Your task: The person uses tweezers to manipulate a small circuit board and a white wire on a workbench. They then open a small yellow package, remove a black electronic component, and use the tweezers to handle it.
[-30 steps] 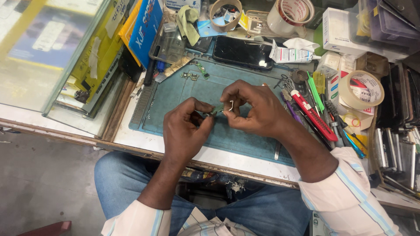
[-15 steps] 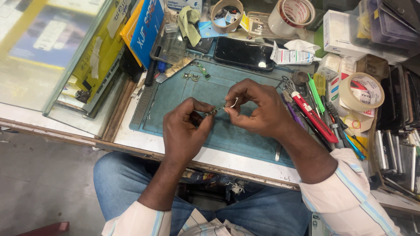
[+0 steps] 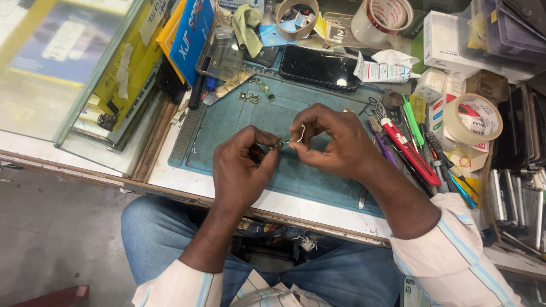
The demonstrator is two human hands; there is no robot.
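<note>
My left hand (image 3: 243, 166) pinches a tiny dark electronic part (image 3: 277, 146) between thumb and forefinger above the teal work mat (image 3: 227, 122). My right hand (image 3: 330, 139) faces it, fingers closed on a thin curved silver tool or wire (image 3: 300, 134) whose tip meets the small part. Both hands hover close together over the mat's middle, just above the bench. What the small part is exactly cannot be made out.
A black phone (image 3: 318, 67) lies at the mat's far edge, with small circuit pieces (image 3: 257, 92) nearby. Pens, a red cutter (image 3: 410, 152) and screwdrivers crowd the right side. Tape rolls (image 3: 472, 118), boxes and a glass case (image 3: 62, 74) surround the bench.
Both hands stay over the mat; the right hand's fingers have shifted slightly, turning the thin silver piece against the part held by the left.
</note>
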